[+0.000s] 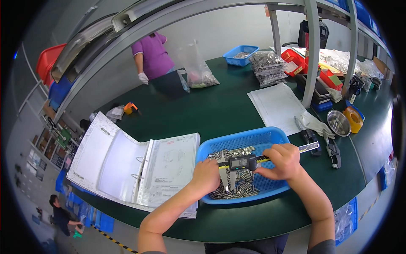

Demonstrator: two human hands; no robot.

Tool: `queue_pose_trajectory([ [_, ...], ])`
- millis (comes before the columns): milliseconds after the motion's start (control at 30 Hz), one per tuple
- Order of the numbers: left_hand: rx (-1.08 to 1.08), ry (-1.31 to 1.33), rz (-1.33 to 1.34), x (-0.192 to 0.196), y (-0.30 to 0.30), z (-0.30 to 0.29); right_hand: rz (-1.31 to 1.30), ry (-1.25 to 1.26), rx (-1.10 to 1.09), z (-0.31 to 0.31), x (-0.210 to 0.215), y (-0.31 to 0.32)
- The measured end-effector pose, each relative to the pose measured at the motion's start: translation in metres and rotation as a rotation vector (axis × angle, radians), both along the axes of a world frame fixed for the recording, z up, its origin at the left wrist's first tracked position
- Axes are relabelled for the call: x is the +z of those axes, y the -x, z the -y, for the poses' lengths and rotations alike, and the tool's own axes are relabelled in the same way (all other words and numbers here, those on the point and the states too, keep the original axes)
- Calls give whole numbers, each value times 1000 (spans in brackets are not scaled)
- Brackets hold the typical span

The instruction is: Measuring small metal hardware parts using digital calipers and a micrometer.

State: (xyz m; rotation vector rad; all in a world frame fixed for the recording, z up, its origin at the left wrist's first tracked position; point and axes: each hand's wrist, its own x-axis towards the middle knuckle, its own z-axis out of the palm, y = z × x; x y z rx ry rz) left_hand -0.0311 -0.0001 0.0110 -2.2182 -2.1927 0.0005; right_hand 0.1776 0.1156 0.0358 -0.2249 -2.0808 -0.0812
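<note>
Measuring is the step in hand, judged from how the tool is held: a digital caliper [243, 162] lies across a blue plastic basket [253, 139] that stands near the front edge of the dark green worktop [203, 110], right of an open ring binder [135, 163]. The left hand [206, 175] is curled closed at the caliper's jaw end, over the basket's left half; the fingertips are hidden, so whether a part is pinched between the jaws cannot be told. The right hand [284, 161] is closed around the caliper's beam just right of the display, thumb and fingers pressing on it, with the beam's free end reaching past the basket's right rim. Small metal cylindrical parts [237, 186] are heaped in the basket directly beneath the caliper, touching one another, just below both hands. The next move probably calls for a steady slide of the jaws with the right thumb and a clear view of the display, with the tool kept square to the part. Further right on the worktop lie white gloves [315, 122], a steel bowl [338, 122] and a yellow tape roll [354, 119], well apart from the hands. A second person in a purple top [153, 53] stands at the far edge.
</note>
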Motion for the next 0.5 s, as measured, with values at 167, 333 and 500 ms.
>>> queue_pose_trajectory([
  [167, 43, -136, 599, 8, -11, -5, 7, -5, -6, 0, 0, -1],
  [333, 178, -108, 1387, 16, -13, -14, 26, -1, -17, -2, 0, -1],
  [500, 233, -108, 1911, 10, 0, -19, 31, 1, -17, -3, 1, 2],
])
